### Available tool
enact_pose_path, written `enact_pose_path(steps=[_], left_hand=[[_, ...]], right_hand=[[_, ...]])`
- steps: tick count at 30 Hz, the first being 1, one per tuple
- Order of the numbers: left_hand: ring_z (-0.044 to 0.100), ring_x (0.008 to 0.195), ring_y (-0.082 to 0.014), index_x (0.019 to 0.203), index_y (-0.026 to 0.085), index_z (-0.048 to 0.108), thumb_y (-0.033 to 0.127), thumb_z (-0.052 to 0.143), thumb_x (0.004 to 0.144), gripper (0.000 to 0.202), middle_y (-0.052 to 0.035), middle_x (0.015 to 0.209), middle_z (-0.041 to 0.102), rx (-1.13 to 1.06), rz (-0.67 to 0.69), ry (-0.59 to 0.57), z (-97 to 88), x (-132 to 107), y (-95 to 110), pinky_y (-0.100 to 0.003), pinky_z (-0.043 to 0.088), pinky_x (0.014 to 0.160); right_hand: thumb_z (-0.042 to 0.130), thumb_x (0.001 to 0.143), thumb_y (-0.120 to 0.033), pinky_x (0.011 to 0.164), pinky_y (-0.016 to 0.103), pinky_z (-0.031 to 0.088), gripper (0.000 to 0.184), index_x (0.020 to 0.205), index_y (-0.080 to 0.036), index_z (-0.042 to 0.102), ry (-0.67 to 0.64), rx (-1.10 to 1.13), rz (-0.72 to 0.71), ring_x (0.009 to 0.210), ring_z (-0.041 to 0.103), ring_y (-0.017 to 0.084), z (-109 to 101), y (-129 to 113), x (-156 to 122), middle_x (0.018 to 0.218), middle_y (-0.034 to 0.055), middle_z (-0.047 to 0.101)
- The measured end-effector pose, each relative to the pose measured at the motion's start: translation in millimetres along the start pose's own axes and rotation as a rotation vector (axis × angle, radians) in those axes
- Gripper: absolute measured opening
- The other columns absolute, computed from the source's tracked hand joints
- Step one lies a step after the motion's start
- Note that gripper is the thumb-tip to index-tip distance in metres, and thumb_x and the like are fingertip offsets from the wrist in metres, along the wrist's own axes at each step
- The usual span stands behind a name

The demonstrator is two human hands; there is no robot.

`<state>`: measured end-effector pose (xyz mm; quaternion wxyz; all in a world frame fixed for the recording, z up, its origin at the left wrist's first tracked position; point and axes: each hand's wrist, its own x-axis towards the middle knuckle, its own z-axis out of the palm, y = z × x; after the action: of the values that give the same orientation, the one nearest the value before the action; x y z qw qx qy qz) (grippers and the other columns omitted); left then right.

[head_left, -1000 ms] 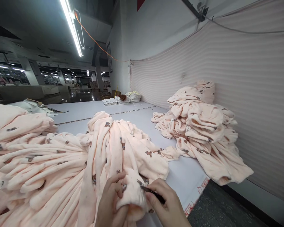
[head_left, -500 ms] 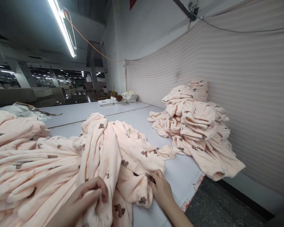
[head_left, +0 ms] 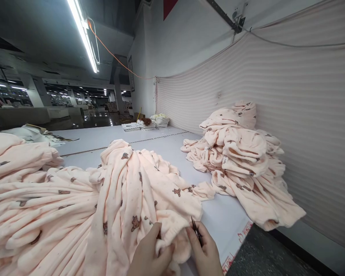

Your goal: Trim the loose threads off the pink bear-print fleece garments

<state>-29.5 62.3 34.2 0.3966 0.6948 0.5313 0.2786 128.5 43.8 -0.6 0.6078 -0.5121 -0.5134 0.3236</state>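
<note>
A pale pink fleece garment (head_left: 172, 195) with brown bear prints lies bunched in front of me. My left hand (head_left: 151, 253) is closed on its edge near a ribbed cuff (head_left: 174, 230), thumb and fingers pinching the cloth. My right hand (head_left: 205, 249) is just to the right, closed around dark thread snips (head_left: 196, 230) whose pointed tips stick up past the fingers. Its thumb and fingertip meet the cuff's right edge; whether they grip the cloth too, I cannot tell.
More pink fleece (head_left: 46, 214) spreads over the left of the table (head_left: 149, 143). A tall heap of the same garments (head_left: 238, 153) leans by the curtained wall (head_left: 304, 96). Folded stacks (head_left: 160, 120) lie at the far end. Dark floor (head_left: 264, 249) shows at right.
My left hand has moved right and taken hold of the garment near the cuff. My right hand has shifted slightly right and down; the snips now point upward. The view has tilted slightly.
</note>
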Motion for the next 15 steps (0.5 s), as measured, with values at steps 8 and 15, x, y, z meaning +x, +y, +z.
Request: enact_pose_path(steps=[8, 15], left_hand=[[0.062, 0.099, -0.0241, 0.105, 0.022, 0.059, 0.041, 0.069, 0.07, 0.041, -0.003, 0.099, 0.07, -0.689, -0.074, 0.04, -21.6, -11, -1, -0.03, 0.048, 0.082], [0.066, 0.095, -0.0271, 0.117, 0.027, 0.055, 0.039, 0.076, 0.065, 0.058, -0.0068, 0.114, 0.068, -0.97, -0.282, -0.016, -32.0, -17, 5, -0.037, 0.052, 0.082]], right_hand=[[0.056, 0.087, -0.032, 0.074, 0.023, 0.051, 0.015, 0.091, -0.02, 0.064, -0.002, -0.061, -0.183, 0.082, 0.064, 0.018, 5, -17, 4, 0.086, 0.0047, 0.067], [0.055, 0.082, -0.018, 0.067, 0.023, 0.046, 0.008, 0.087, -0.021, 0.06, -0.141, -0.261, -0.238, 0.077, 0.059, 0.017, 6, -33, 4, 0.082, 0.0021, 0.06]])
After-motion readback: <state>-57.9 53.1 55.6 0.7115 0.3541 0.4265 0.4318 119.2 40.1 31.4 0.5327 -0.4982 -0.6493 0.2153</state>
